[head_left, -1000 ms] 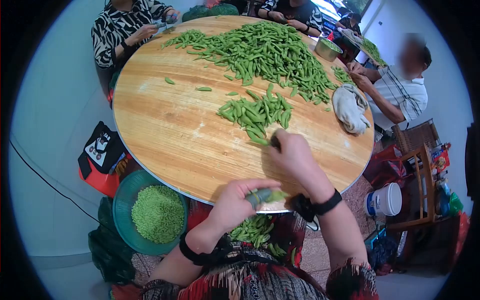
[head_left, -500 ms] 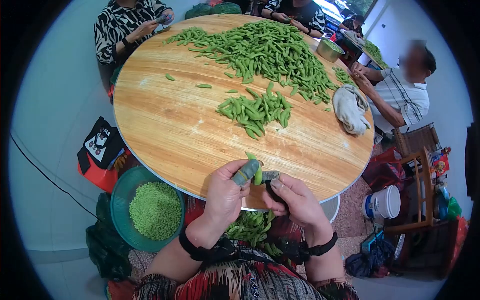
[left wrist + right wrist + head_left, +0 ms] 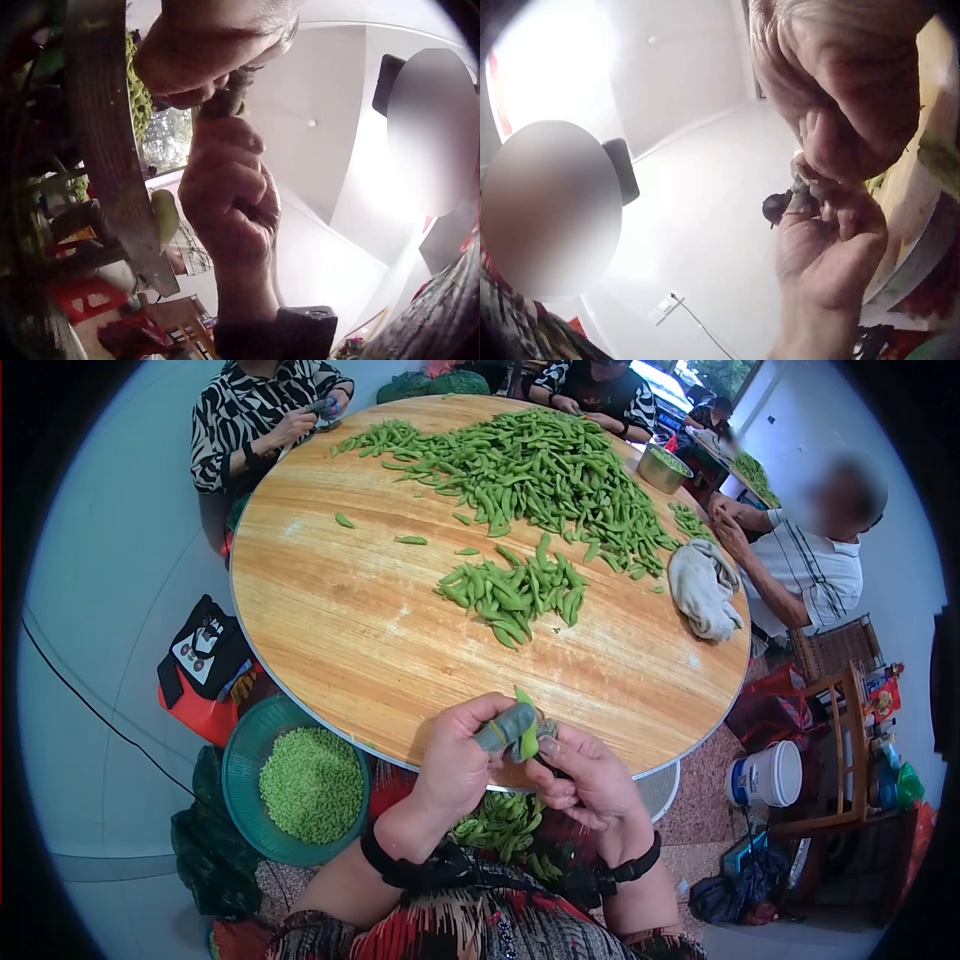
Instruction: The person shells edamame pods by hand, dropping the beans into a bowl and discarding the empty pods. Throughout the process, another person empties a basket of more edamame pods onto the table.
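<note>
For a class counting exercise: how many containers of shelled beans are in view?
2. The green basket is below the table at its left edge; the metal bowl is at the table's far right. Others could be hidden.

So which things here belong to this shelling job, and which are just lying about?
Belonging to the job:
- held bright green pod
- heaped green pods
- round wooden table
- green plastic basket of shelled beans

Probably just lying about:
- crumpled off-white cloth
- white plastic bucket
- black printed fabric

Pale walls (image 3: pixel 110 560), speckled floor (image 3: pixel 705 800).
</note>
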`<state>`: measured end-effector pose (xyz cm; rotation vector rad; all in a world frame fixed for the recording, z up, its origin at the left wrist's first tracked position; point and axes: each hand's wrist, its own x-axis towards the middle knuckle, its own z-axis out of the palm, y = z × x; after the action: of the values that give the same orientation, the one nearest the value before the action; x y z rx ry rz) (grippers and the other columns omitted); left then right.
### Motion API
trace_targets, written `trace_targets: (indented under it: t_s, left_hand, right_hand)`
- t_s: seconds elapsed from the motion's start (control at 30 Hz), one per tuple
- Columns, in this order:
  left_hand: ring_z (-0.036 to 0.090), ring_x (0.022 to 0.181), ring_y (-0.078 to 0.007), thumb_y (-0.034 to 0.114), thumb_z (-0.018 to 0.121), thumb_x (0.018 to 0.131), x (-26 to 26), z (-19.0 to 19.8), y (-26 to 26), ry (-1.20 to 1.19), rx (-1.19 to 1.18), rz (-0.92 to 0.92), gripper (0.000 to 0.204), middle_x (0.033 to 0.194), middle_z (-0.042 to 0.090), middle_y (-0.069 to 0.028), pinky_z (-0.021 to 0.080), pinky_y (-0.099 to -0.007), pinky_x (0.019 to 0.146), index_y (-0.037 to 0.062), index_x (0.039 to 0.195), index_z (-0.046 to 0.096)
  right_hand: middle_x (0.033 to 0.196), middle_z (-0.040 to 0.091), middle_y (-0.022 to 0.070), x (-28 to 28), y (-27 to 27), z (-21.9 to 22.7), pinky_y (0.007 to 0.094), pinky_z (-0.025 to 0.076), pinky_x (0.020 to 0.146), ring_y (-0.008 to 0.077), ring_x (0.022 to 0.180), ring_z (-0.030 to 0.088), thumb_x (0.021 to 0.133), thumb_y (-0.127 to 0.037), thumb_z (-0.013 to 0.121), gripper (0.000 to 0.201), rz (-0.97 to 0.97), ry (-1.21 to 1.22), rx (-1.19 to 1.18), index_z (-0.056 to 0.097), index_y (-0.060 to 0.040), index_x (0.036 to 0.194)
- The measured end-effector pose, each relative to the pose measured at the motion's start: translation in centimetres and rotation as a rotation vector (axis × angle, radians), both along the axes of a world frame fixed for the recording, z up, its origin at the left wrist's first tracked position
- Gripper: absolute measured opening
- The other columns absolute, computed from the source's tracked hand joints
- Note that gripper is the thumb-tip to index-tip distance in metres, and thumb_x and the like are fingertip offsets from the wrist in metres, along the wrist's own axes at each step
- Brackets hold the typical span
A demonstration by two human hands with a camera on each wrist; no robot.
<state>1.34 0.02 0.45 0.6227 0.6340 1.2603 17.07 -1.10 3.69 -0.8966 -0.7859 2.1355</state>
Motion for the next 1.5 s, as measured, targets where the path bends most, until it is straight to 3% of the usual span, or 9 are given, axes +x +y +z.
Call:
trace_targets:
  t_s: [0.2,0.4,0.5,0.83,0.97,1.07,1.2,1.27,1.5]
  left_hand:
    - [0.049,0.061,-0.0035,0.008,0.061,0.083,-0.3,0.5,0.2,0.014,-0.001,-0.11,0.014,0.079,0.058,0.0011,0.037,-0.015,0.054,0.0024,0.095,0.059]
    - [0.049,0.067,-0.0048,-0.003,0.057,0.08,0.9,-1.0,0.9,0.349,0.156,0.124,0.024,0.08,0.056,0.0015,0.041,-0.0166,0.059,0.0012,0.104,0.057]
    - [0.05,0.069,-0.0048,-0.009,0.054,0.076,0.4,-0.9,0.9,0.25,0.074,0.062,0.034,0.082,0.057,0.0016,0.041,-0.0179,0.061,0.001,0.108,0.057]
    - [0.059,0.077,-0.0335,-0.008,0.052,0.074,-0.4,1.3,0.5,0.876,0.517,0.159,0.039,0.087,0.058,-0.0153,0.048,-0.0354,0.068,0.0023,0.112,0.054]
    - [0.06,0.081,-0.0325,-0.006,0.055,0.074,-1.1,0.2,1.1,0.92,0.793,0.237,0.037,0.087,0.059,-0.0141,0.049,-0.0338,0.07,0.0033,0.109,0.055]
    - [0.061,0.084,-0.0299,-0.007,0.054,0.074,-1.7,0.2,1.0,0.883,0.939,0.147,0.034,0.089,0.06,-0.0136,0.049,-0.0317,0.072,0.0032,0.106,0.055]
    - [0.057,0.072,-0.0153,-0.009,0.051,0.077,-2.0,-0.5,1.2,0.542,0.496,0.179,0.03,0.087,0.058,-0.0061,0.045,-0.0218,0.06,0.0062,0.102,0.054]
    - [0.044,0.061,-0.0055,-0.002,0.051,0.083,-2.5,-0.4,1.4,0.259,0.168,0.218,0.019,0.084,0.051,-0.0003,0.031,-0.013,0.047,0.0096,0.098,0.05]
    - [0.041,0.059,-0.0061,0.016,0.046,0.093,-4.0,-0.2,1.9,-0.1,-0.109,0.141,0.011,0.082,0.051,-0.0031,0.023,-0.0145,0.042,0.0065,0.094,0.051]
  right_hand:
    - [0.066,0.05,-0.0021,-0.8,0.5,-0.2,0.016,0.026,0.038,0.0013,0.044,0.033,0.093,-0.018,0.047,0.015,-0.046,-0.028,0.005,0.054,-0.0044,0.093]
    - [0.061,0.054,0.0001,-1.3,2.0,-1.8,0.0229,0.037,0.048,0.0058,0.053,0.045,0.089,-0.014,0.053,0.015,-0.217,-0.912,0.757,0.056,-0.0006,0.082]
    - [0.06,0.055,0.0033,-0.7,2.9,-1.4,0.0247,0.041,0.051,0.0085,0.057,0.049,0.088,-0.014,0.055,0.016,-0.194,-0.58,0.288,0.057,0.0012,0.088]
    - [0.075,0.062,0.0065,-1.3,3.6,-0.4,0.0239,0.046,0.061,0.0086,0.067,0.056,0.082,-0.007,0.061,0.019,-0.249,-0.809,0.835,0.057,0.0032,0.098]
    - [0.075,0.056,0.0006,-2.2,2.7,-0.9,0.0214,0.041,0.052,0.0065,0.058,0.049,0.087,-0.005,0.056,0.013,-0.367,-0.777,0.781,0.056,0.0025,0.097]
    - [0.069,0.05,-0.0023,-1.9,2.8,0.0,0.016,0.022,0.041,-0.0007,0.048,0.029,0.09,-0.006,0.051,0.008,-0.283,-0.032,0.084,0.052,-0.0025,0.097]
    - [0.076,0.056,-0.0013,-1.2,3.2,0.6,0.0185,0.031,0.042,0.0019,0.051,0.04,0.089,-0.007,0.053,0.01,-0.3,0.045,0.08,0.055,-0.0009,0.096]
    - [0.078,0.062,0.0071,0.1,3.8,2.8,0.0251,0.042,0.048,0.012,0.056,0.054,0.085,-0.011,0.058,0.016,0.277,-0.362,0.477,0.059,0.0018,0.095]
    - [0.072,0.06,0.0227,-2.5,11.7,0.4,0.0419,0.049,0.062,0.0343,0.07,0.061,0.081,-0.016,0.057,0.021,0.107,-1.582,1.219,0.054,0.0018,0.091]
